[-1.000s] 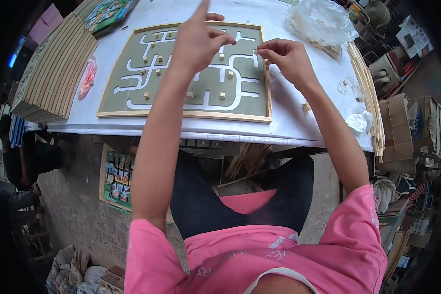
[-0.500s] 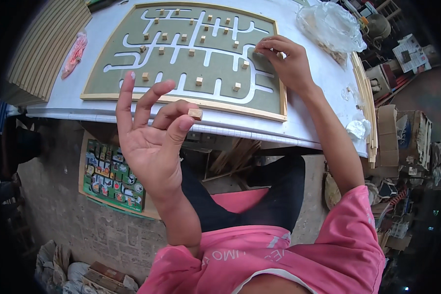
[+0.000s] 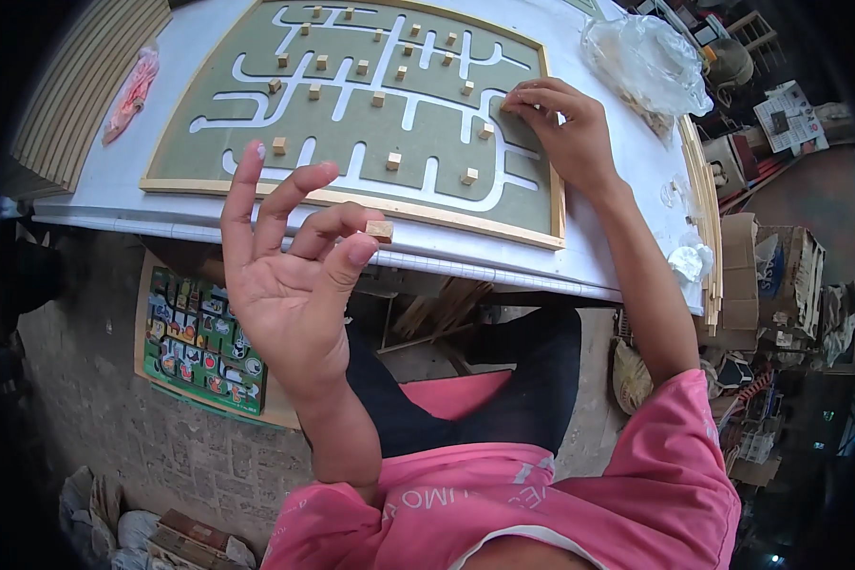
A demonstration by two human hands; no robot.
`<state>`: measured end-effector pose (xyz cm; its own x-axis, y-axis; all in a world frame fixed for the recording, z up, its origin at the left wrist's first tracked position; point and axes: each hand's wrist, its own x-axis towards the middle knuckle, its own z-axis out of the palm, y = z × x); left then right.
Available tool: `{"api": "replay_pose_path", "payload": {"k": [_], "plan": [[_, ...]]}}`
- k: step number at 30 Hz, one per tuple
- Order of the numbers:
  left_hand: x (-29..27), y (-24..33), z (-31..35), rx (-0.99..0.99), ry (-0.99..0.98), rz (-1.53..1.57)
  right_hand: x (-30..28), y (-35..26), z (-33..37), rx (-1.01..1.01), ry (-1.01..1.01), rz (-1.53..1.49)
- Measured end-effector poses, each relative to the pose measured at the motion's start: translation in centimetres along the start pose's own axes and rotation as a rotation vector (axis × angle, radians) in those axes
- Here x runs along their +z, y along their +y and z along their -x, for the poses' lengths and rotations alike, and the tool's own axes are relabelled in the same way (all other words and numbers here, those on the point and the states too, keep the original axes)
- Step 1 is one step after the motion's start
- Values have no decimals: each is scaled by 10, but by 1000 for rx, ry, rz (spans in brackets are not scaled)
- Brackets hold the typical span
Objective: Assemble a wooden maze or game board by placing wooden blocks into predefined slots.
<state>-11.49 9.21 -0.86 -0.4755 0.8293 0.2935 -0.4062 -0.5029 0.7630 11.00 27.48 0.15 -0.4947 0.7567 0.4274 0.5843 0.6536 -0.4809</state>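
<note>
A small wooden block (image 3: 380, 231) is pinched between the thumb and index finger of my left hand (image 3: 290, 285), its other fingers spread, in front of the board's near edge. The grey-green board (image 3: 192, 157) lies on the table, with white branching grooves and a pale wooden frame. Several small wooden blocks, one of them a cube (image 3: 392, 161), stand scattered on it. Over the board's right side, my right hand (image 3: 565, 123) has thumb and fingertips brought together at the surface near a curved groove. What those fingertips hold, if anything, is hidden.
The white table (image 3: 114, 180) carries a stack of wood-edged panels (image 3: 66, 104), a pink plastic bag (image 3: 133, 95), a clear plastic bag (image 3: 646, 66) and wooden strips (image 3: 703, 209). Below stands a green picture board (image 3: 199, 332). Cardboard boxes (image 3: 741, 275) stand at the right.
The view has shifted slightly, so the board sits a little differently in the picture. My left hand keeps its pinch on the block; my right fingertips stay at the board's right side.
</note>
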Motion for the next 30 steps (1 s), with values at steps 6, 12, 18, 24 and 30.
{"api": "replay_pose_path", "payload": {"k": [6,12,18,24,30], "plan": [[-1,-2,0,-6,-4,26,2,-1,0,-14,7,4],[-2,-2,0,-11,-13,22,1,-3,0,17,2,-9],[-1,-3,0,-21,-10,44,0,-1,0,33,-3,-3],[-2,-2,0,-24,-9,42,1,-4,-2,16,-12,3],[0,-2,0,-30,-2,37,0,-5,-2,20,-21,14]]}}
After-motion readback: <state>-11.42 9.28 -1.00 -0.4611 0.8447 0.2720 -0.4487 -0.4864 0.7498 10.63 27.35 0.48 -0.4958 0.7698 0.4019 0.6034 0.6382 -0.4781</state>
